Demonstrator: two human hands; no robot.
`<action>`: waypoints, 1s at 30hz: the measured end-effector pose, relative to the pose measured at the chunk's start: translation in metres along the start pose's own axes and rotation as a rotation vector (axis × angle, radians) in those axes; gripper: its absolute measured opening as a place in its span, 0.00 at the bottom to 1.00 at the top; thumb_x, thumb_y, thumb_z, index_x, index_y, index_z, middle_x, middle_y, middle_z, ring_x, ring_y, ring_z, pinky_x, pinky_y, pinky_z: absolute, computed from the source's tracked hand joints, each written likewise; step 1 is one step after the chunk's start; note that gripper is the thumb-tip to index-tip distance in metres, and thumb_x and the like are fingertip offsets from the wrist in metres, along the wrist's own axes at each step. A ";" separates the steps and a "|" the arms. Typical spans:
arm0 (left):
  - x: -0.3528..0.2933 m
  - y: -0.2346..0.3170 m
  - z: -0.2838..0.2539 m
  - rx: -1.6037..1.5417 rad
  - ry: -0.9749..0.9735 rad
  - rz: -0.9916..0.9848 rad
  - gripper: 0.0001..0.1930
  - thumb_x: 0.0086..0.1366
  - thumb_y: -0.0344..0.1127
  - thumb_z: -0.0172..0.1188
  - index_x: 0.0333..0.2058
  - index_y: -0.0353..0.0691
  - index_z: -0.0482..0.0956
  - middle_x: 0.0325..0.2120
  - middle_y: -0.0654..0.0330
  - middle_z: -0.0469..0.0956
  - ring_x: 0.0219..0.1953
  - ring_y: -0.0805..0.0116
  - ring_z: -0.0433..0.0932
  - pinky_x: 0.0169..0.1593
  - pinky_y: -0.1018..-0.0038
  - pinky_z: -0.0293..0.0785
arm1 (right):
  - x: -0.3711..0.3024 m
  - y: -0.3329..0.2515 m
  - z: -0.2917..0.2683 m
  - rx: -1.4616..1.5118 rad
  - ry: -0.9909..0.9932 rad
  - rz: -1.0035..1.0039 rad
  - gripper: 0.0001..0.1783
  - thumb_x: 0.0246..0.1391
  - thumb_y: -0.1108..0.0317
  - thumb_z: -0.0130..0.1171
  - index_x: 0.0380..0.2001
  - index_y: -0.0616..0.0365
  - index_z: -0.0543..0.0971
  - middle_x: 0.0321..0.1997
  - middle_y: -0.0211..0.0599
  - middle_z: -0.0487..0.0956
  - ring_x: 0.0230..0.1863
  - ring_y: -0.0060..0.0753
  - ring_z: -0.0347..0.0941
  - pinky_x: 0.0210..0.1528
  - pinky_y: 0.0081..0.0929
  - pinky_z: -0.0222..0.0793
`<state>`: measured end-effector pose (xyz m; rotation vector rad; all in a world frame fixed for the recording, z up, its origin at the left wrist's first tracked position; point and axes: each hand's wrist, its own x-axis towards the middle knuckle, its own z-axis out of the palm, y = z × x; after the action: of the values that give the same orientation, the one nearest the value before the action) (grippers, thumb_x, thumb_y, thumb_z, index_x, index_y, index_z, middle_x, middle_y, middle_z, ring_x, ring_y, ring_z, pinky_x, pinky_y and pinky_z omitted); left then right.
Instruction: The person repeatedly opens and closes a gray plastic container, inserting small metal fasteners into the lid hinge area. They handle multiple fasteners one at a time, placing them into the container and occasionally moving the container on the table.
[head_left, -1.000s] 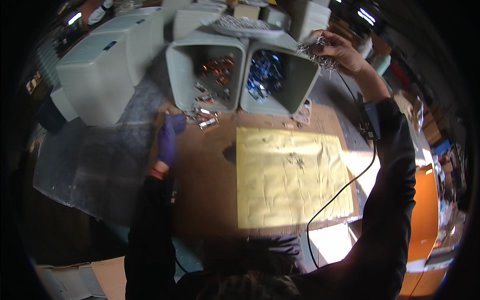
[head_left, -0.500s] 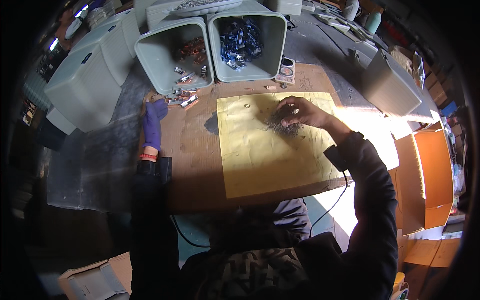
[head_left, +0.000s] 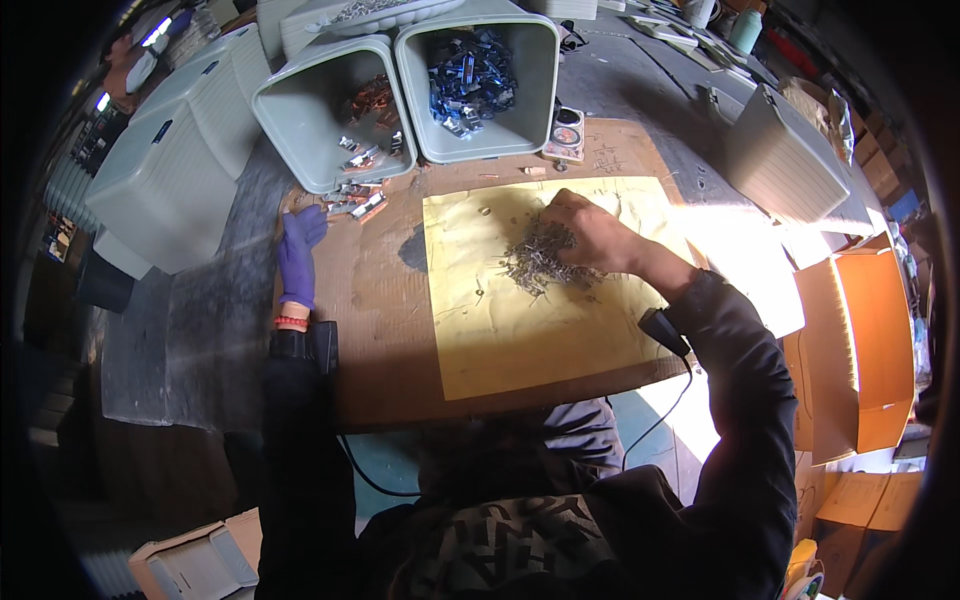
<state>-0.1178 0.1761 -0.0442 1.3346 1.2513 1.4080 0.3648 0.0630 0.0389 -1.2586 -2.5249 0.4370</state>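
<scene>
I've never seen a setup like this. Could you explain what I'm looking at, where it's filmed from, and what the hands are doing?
There is no robot here: these are a person's own hands, seen by a wide fisheye camera worn on the head and looking down, so straight edges bend.

A cardboard sheet lies on a dark table, with a yellow sheet over part of it. Behind stand two pale bins, mouths facing the person: the left bin holds copper-coloured and silver parts, the right bin blue ones.

The purple-gloved left hand is by loose metal parts, with nothing visibly held. The bare right hand is at a pile of thin metal pieces; its fingertips are hidden, so any grip is unclear.
</scene>
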 end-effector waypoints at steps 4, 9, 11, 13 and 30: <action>-0.002 0.009 0.004 -0.031 0.024 0.013 0.37 0.78 0.61 0.39 0.55 0.28 0.78 0.50 0.47 0.82 0.52 0.56 0.81 0.60 0.66 0.74 | 0.008 0.012 -0.007 -0.128 0.087 0.134 0.28 0.46 0.69 0.70 0.53 0.57 0.79 0.55 0.48 0.77 0.59 0.51 0.74 0.62 0.40 0.71; -0.042 0.052 0.036 0.345 0.046 0.519 0.14 0.73 0.39 0.59 0.48 0.36 0.83 0.40 0.59 0.84 0.41 0.67 0.81 0.48 0.72 0.74 | -0.012 0.013 -0.017 0.084 0.134 0.071 0.23 0.48 0.72 0.68 0.50 0.57 0.79 0.47 0.45 0.80 0.52 0.50 0.78 0.57 0.40 0.74; -0.075 0.070 0.056 0.527 -0.243 0.576 0.08 0.65 0.28 0.66 0.43 0.40 0.85 0.32 0.61 0.82 0.35 0.72 0.81 0.39 0.76 0.74 | -0.031 0.010 -0.027 0.012 0.254 0.160 0.20 0.48 0.73 0.68 0.47 0.57 0.80 0.45 0.44 0.80 0.49 0.49 0.78 0.54 0.39 0.75; -0.106 0.082 0.081 0.480 -0.683 0.495 0.08 0.62 0.34 0.71 0.38 0.41 0.84 0.31 0.60 0.81 0.30 0.67 0.81 0.33 0.72 0.76 | -0.047 0.002 -0.033 0.071 0.170 0.269 0.12 0.46 0.72 0.70 0.35 0.60 0.80 0.35 0.40 0.80 0.35 0.43 0.79 0.40 0.35 0.76; -0.114 0.097 0.161 0.231 -0.612 0.242 0.22 0.64 0.24 0.66 0.57 0.36 0.79 0.23 0.65 0.81 0.23 0.80 0.76 0.30 0.79 0.75 | -0.103 -0.040 0.010 0.434 0.505 0.333 0.21 0.55 0.68 0.72 0.51 0.59 0.78 0.20 0.36 0.78 0.22 0.25 0.75 0.28 0.27 0.72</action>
<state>0.0620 0.0673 0.0212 1.9418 0.8716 0.9031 0.3914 -0.0445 0.0336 -1.3959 -1.6991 0.6081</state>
